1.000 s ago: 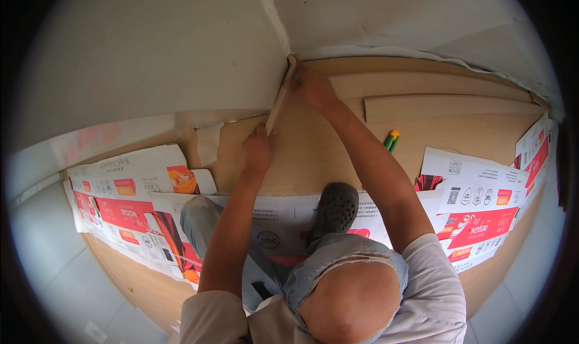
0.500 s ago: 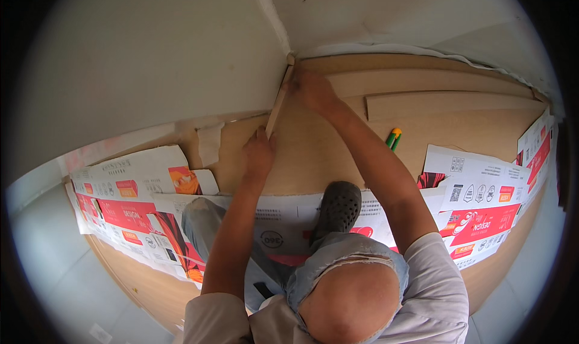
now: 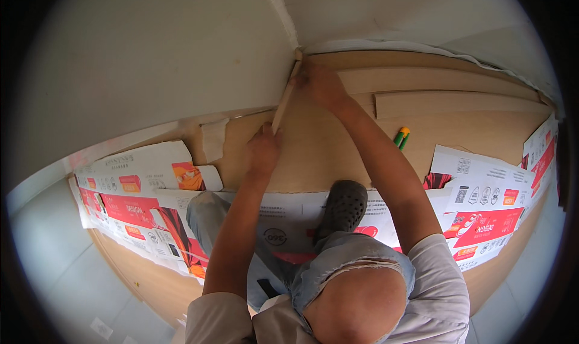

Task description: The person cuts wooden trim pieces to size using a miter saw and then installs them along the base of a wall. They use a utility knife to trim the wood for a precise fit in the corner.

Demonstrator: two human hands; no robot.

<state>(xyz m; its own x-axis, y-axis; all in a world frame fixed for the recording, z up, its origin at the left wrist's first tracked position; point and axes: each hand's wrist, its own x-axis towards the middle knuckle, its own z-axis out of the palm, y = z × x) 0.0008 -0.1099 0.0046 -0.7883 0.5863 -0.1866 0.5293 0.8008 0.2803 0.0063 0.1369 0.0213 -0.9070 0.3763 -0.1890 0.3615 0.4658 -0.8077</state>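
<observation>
A narrow wooden strip [image 3: 282,111] runs along the foot of the left wall, toward the corner where the two walls meet. My left hand [image 3: 264,150] grips its near end between thumb and fingers. Farther up, close to the corner, the curled fingers of my right hand [image 3: 324,86] are against the strip; their tips are dark and partly hidden. Beyond them a short light piece [image 3: 298,54] sits right in the corner. To the right of my right forearm lies a green and yellow utility knife [image 3: 402,138] on the wood-coloured board [image 3: 313,157].
Two long wooden planks [image 3: 458,104] [image 3: 422,78] lie along the back wall on the right. Printed cardboard sheets [image 3: 482,178] cover the near part of the board on both sides. A torn paper piece [image 3: 213,139] lies by the left wall. My dark clog [image 3: 342,208] rests on cardboard.
The whole view has shifted slightly, so things appear a little farther right. Both hands keep about the same places on the wooden strip.
</observation>
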